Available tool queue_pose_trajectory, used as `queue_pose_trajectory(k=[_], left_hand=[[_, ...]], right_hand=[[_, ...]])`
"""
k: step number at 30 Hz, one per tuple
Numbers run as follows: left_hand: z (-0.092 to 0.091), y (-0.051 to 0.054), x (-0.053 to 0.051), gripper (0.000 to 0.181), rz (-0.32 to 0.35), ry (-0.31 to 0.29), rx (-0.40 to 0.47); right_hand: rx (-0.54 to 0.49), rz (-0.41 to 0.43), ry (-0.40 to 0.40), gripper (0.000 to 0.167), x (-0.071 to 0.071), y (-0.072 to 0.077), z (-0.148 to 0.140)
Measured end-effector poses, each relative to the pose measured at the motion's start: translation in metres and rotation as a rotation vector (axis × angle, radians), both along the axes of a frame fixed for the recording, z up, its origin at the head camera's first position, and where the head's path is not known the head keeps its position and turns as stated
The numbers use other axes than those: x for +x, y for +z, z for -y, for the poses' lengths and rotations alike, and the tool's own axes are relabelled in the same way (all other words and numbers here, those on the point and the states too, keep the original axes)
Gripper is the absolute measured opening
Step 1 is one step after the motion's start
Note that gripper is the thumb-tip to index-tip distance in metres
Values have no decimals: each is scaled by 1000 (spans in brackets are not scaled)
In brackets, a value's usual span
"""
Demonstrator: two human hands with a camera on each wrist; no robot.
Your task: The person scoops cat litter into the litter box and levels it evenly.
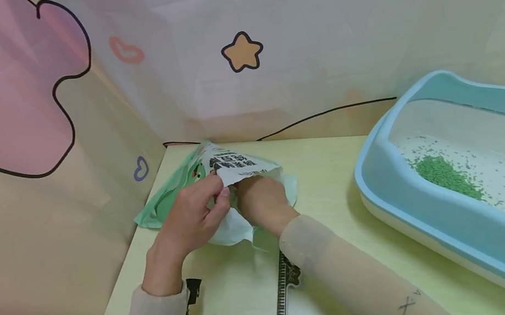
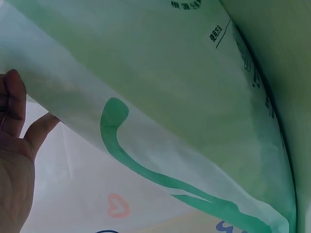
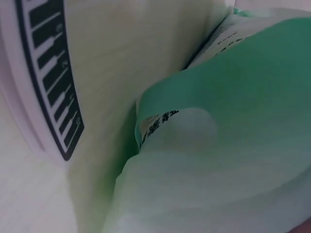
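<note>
A green-and-white plastic bag (image 1: 241, 166) with black printed characters lies on the table, its mouth facing me. My left hand (image 1: 197, 211) pinches the upper edge of that mouth between thumb and fingers; the left wrist view shows the left hand (image 2: 17, 145) at the bag's edge (image 2: 63, 119). My right hand (image 1: 265, 202) reaches into the mouth, and its fingers are hidden inside. The bag (image 3: 209, 145) fills much of the right wrist view. Below the right wrist lies a flat clip-like piece (image 1: 282, 289) with a piano-key print.
At the right stands a light blue litter box (image 1: 378, 158) with a white inside, holding a small heap of green pellets (image 1: 446, 178). A small black object (image 1: 193, 290) shows beside the left cuff. A printed cloth (image 1: 311, 30) hangs behind and left of the table.
</note>
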State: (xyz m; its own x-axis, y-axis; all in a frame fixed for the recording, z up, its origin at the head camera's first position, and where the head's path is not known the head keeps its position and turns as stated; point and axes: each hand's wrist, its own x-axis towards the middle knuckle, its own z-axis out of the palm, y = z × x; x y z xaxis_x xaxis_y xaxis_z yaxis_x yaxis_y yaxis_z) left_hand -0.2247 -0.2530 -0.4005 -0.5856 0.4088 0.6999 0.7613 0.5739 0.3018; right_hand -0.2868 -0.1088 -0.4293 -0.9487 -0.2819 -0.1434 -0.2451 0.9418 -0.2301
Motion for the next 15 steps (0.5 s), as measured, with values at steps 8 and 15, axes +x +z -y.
queue_pose_trajectory(k=[8, 15], left_hand=[[-2, 0, 1, 23, 14, -6, 8], [-2, 2, 2, 20, 87, 21, -20]], right_hand=[[-89, 52, 14, 24, 1, -2, -4], [-180, 72, 8, 19, -2, -6, -7]])
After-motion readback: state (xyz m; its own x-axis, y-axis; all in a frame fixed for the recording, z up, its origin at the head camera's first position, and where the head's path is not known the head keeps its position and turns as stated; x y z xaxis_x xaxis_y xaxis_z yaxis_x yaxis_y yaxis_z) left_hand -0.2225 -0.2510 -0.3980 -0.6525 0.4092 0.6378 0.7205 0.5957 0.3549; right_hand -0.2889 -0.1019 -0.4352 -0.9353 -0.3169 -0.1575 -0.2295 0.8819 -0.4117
